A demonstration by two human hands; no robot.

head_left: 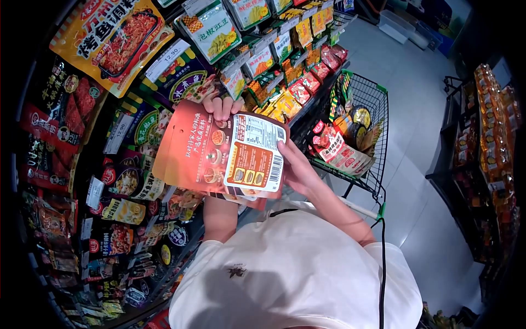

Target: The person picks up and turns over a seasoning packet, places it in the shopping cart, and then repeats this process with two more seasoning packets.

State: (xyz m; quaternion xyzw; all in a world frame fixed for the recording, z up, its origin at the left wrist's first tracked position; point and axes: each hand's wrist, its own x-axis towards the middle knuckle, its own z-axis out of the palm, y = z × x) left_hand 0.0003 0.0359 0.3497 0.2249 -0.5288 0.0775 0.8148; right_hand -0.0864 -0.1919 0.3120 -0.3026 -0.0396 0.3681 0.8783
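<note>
A red-orange food pouch [189, 153], back side facing me, is held up before my chest. It carries Chinese text, small food pictures and a white label with a barcode. More pouch edges show beneath it, so at least one other seems stacked behind. My left hand [222, 107] comes from behind, its fingers curled over the top edge. Gripping the right edge is my right hand [298, 167], thumb on the front near the label; its other fingers are mostly hidden.
Shelves of hanging seasoning packets [123, 123] with price tags [167, 59] run along my left. A black wire shopping cart [378, 120] with several packaged foods stands to the right, beyond my right arm. Another stocked rack [466, 148] lies across the tiled aisle [419, 159].
</note>
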